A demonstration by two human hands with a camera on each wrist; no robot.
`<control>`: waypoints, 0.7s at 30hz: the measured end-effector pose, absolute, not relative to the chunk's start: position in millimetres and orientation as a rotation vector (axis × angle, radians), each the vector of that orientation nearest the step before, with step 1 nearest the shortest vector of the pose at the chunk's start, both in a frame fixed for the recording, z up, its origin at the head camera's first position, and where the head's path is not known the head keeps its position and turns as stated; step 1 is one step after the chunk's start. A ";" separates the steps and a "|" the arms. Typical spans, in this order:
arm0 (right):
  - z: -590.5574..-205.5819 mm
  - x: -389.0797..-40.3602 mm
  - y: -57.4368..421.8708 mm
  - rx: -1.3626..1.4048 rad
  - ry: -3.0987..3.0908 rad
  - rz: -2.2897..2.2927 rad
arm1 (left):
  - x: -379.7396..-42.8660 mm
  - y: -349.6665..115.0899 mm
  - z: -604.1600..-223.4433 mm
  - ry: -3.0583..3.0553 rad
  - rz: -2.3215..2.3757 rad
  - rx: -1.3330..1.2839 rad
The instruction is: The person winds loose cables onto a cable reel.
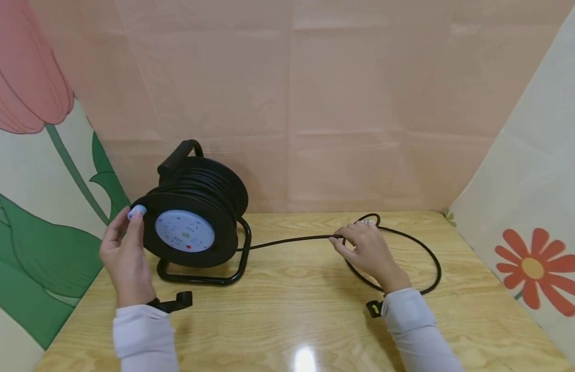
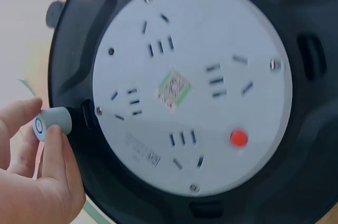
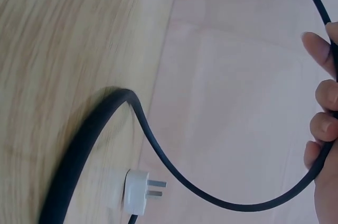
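Note:
A black cable reel (image 1: 194, 170) stands upright on the left of the table, its round white socket panel (image 2: 174, 145) turned to me. At the left rim of the reel's disc, my left hand (image 1: 129, 258) pinches the small white crank knob (image 2: 59, 120) between thumb and fingers. From the reel the black cable (image 1: 292, 239) runs right to my right hand (image 1: 368, 253), whose fingers curl round it in the right wrist view. Beyond that hand the cable loops on the table. A white plug (image 3: 136, 193) with metal pins lies by the loop, mostly hidden by the hand in the head view.
The wooden table (image 1: 287, 310) ends at a pink backdrop (image 1: 362, 113). Flower-printed sheets (image 1: 483, 186) flank it on both sides. The reel's black tube frame (image 1: 199, 280) rests on the table, and its carrying handle (image 1: 176, 157) sticks up behind.

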State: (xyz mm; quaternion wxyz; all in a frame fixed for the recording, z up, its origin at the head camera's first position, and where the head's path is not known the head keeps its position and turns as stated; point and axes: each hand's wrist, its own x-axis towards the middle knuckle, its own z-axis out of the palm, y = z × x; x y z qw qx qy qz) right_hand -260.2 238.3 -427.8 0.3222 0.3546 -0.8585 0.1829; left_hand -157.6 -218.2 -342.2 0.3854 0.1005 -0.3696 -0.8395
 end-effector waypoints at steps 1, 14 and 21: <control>-427.2 -260.0 237.0 0.929 -2.245 0.472 | -157.9 -216.4 -341.4 -0.944 -2.137 0.250; -427.8 -258.0 223.9 0.944 -2.208 0.479 | -158.6 -202.1 -335.1 -1.066 -2.040 0.213; -428.0 -257.7 218.3 0.982 -2.207 0.478 | -162.1 -193.1 -334.4 -1.091 -1.994 0.171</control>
